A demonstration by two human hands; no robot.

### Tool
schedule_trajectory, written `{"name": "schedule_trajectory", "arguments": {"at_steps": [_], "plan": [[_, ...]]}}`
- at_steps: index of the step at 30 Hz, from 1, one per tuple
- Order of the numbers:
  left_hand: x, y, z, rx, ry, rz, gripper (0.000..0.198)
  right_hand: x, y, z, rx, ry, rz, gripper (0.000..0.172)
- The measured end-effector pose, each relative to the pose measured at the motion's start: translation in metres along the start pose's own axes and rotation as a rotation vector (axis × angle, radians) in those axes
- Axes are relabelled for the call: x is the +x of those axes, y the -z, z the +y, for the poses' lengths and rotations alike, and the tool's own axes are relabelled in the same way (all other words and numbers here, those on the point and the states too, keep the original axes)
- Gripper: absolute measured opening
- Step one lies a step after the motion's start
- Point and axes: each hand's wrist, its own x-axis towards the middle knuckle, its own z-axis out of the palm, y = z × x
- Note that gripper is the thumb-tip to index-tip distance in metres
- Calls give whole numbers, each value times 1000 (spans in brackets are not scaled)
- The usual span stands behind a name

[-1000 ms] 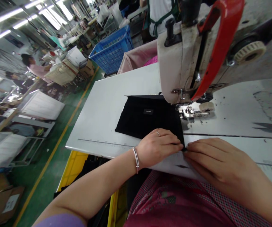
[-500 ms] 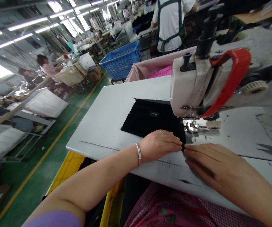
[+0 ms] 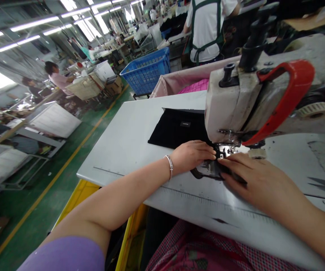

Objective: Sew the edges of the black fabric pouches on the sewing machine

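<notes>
A black fabric piece (image 3: pixel 176 130) with a small label lies on the white sewing table (image 3: pixel 128 139), its right edge under the head of the sewing machine (image 3: pixel 236 101). My left hand (image 3: pixel 192 155) rests palm down on the fabric's near edge, fingers together and stretched toward the presser foot (image 3: pixel 226 148). My right hand (image 3: pixel 252 178) lies flat just right of it, fingertips pressing the fabric close to the needle. The fingertips of both hands almost meet. A silver bracelet sits on my left wrist.
Scissors (image 3: pixel 324 184) lie at the table's right edge. A blue crate (image 3: pixel 147 71) and a pink-lined bin (image 3: pixel 179 81) stand behind the table. A person in a white shirt (image 3: pixel 207 26) stands beyond. A yellow bin (image 3: pixel 80 195) sits below the table's left edge.
Both hands have slid the black fabric away from me, toward the presser foot. The fabric's near edge now sits close to the needle, and the view has tilted upward.
</notes>
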Motion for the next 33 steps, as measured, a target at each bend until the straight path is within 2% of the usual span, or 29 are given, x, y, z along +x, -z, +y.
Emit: {"name": "schedule_trajectory", "arguments": {"at_steps": [5,9,18,22,24,28,30,33], "plan": [[9,-4,-10,16,80,36,24,5,-1,0,-78,-50,-41,37],[15,-7,-17,73,160,18,22,4,-3,0,-97,-56,-50,38],[15,-6,-22,47,167,31,22,3,-5,0,-71,-59,-14,34],[18,1,-31,-33,135,15,22,-3,-2,9,-24,-53,84,23],[22,4,-39,11,146,-25,26,-6,1,15,-47,-82,112,21],[25,13,-45,179,175,-137,27,-10,7,21,-79,-125,55,22],[22,24,-37,202,161,-197,27,-12,8,22,-55,-90,38,18],[14,43,-11,254,187,-321,37,-11,4,26,-21,-78,79,15]]}}
